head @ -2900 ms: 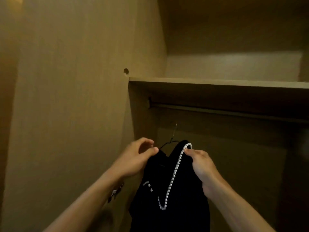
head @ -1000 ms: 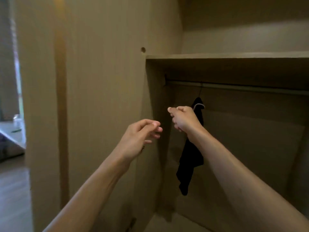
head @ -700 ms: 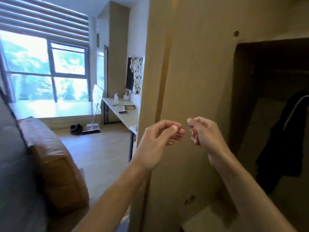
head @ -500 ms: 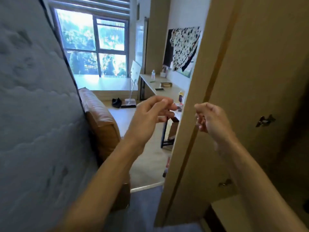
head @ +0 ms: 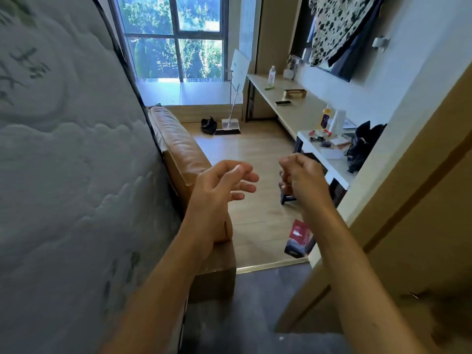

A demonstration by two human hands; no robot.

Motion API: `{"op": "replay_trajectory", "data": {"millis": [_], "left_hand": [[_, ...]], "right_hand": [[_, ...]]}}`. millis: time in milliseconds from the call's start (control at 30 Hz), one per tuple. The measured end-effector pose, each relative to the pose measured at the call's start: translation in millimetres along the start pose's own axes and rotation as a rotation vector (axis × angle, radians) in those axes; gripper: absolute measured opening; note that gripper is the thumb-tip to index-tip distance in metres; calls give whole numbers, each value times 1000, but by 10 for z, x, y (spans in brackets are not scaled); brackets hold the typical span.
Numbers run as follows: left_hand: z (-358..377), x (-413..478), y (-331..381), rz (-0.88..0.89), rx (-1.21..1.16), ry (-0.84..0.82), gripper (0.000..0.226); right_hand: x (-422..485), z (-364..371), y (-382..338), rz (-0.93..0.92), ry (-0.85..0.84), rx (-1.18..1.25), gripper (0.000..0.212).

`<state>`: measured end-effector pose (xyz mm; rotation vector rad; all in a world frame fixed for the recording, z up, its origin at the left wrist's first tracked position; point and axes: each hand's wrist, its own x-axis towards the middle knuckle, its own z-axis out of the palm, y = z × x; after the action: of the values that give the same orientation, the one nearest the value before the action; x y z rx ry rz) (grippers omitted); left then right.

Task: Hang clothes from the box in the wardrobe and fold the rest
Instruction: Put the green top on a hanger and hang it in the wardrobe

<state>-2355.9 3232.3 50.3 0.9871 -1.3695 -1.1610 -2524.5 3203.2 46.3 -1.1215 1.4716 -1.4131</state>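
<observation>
My left hand (head: 224, 185) is raised in front of me, fingers apart and holding nothing. My right hand (head: 301, 175) hovers beside it at the same height, fingers curled in with nothing in them. The wardrobe's open door (head: 408, 213) stands at the right edge; the wardrobe's inside and the black garment on the rail are out of view. A black-and-white spotted cloth (head: 337, 24) hangs on the far wall. A dark garment or bag (head: 362, 146) lies on a white table (head: 329, 164).
A quilted mattress (head: 63, 175) leans along the left. A brown leather sofa (head: 178, 149) runs beside it. A long desk (head: 291, 108) with bottles lines the right wall. A red-and-black packet (head: 297, 238) lies on the wood floor, a broom (head: 229, 123) by the window.
My hands let go of the black garment once it hung on the rail. My view then swung left from the wardrobe to the room, both hands staying raised and empty.
</observation>
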Motion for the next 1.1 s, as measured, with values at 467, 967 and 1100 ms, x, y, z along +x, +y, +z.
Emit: {"op": "replay_trajectory", "data": {"millis": [467, 967, 1100], "left_hand": [[81, 1528, -418, 16, -138, 65, 29], [-328, 3198, -1047, 1, -177, 48, 25], [-405, 3436, -1180, -9, -141, 36, 38]], "right_hand": [[1706, 417, 212, -6, 0, 89, 15], [3501, 1468, 283, 16, 31, 19, 17], [3892, 1585, 287, 2, 25, 0, 16]]}}
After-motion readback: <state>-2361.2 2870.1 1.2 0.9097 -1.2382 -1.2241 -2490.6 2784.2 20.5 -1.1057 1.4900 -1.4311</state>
